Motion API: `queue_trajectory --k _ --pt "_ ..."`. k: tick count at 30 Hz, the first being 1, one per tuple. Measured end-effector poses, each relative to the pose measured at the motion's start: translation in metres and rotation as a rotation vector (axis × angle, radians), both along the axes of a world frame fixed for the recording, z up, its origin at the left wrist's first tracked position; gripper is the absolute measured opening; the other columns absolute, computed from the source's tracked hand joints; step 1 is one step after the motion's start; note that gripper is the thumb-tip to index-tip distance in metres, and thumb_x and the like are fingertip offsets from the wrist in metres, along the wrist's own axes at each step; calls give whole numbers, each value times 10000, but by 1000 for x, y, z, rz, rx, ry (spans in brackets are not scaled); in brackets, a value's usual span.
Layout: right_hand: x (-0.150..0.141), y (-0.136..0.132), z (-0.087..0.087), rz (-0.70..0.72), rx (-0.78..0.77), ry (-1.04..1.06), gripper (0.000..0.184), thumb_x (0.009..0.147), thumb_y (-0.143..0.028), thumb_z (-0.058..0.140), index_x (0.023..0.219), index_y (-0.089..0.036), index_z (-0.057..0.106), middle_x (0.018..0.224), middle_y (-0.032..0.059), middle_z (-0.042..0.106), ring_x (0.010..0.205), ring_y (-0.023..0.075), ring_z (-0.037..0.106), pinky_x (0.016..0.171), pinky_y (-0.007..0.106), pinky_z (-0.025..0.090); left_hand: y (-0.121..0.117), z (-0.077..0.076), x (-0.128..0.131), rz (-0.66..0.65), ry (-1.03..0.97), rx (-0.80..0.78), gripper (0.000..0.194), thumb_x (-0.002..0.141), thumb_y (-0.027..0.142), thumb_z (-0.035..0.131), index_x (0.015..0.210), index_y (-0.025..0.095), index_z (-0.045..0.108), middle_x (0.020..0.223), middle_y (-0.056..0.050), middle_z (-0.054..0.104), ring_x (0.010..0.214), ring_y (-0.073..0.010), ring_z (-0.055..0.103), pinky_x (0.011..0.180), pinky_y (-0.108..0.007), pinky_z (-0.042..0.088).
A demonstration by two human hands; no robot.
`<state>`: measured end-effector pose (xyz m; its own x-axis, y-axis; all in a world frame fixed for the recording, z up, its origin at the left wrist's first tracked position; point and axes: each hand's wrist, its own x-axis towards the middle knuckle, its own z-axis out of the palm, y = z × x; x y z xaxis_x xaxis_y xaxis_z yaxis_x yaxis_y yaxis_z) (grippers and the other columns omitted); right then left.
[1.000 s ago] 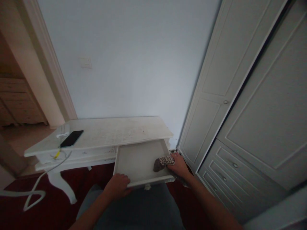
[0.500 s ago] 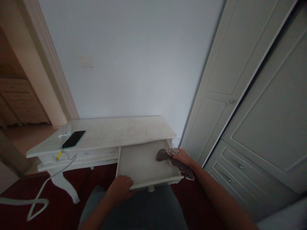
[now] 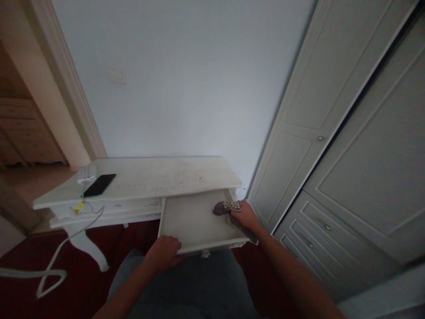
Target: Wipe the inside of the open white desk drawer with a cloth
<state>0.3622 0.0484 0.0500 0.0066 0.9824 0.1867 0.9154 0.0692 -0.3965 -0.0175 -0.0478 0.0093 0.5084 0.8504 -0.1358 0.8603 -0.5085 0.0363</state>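
A white drawer (image 3: 195, 221) is pulled out from the white table (image 3: 166, 175), its inside bare. My left hand (image 3: 164, 251) grips the drawer's front left corner, fingers curled over the rim. At the drawer's right side, my right hand (image 3: 246, 216) is closed on a dark brown cloth (image 3: 223, 208) with a pale pattern. One end of the cloth reaches over the inside of the drawer; the other hangs by the right wall. Whether the cloth touches the drawer bottom, I cannot tell.
On the table's left end lie a dark phone (image 3: 100, 185) and a small white box (image 3: 86, 173). A white cable (image 3: 55, 261) with a yellow tag (image 3: 79, 206) hangs down there. A grey wardrobe (image 3: 299, 177) stands close on the right. The floor is dark red.
The cloth in my right hand has shifted slightly left and up in view. My left hand stays on the drawer corner. The whole view has moved a little.
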Motion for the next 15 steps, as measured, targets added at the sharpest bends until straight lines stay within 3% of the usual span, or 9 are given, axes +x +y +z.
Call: queue_trajectory --k 5,7,11,15 --pt "-32 47 13 -179 92 -71 452 932 -419 597 1285 -139 629 1287 193 595 1172 359 543 946 418 444 -2 5 2 23 16 -31 387 976 523 549 1062 204 751 1100 -139 776 1072 -331 725 960 -465 533" --pt "-42 52 18 -162 113 -136 481 931 -409 611 1340 -156 595 1364 207 554 1259 400 460 976 466 429 -2 8 3 30 28 -38 384 978 520 548 1063 205 749 1102 -138 776 1079 -326 724 968 -460 531" --pt "-52 40 20 112 80 -337 469 862 -308 700 1315 -209 631 1413 177 559 1328 407 391 1074 537 352 -2 13 5 22 20 -41 394 984 518 540 1072 195 749 1105 -146 774 1083 -339 722 965 -477 532" --pt "-62 19 8 376 -24 -398 431 728 -218 793 1153 -252 731 1357 102 644 1328 349 442 1137 480 308 -3 17 6 20 4 -45 405 987 527 535 1046 192 756 1075 -150 777 1053 -333 730 946 -469 538"
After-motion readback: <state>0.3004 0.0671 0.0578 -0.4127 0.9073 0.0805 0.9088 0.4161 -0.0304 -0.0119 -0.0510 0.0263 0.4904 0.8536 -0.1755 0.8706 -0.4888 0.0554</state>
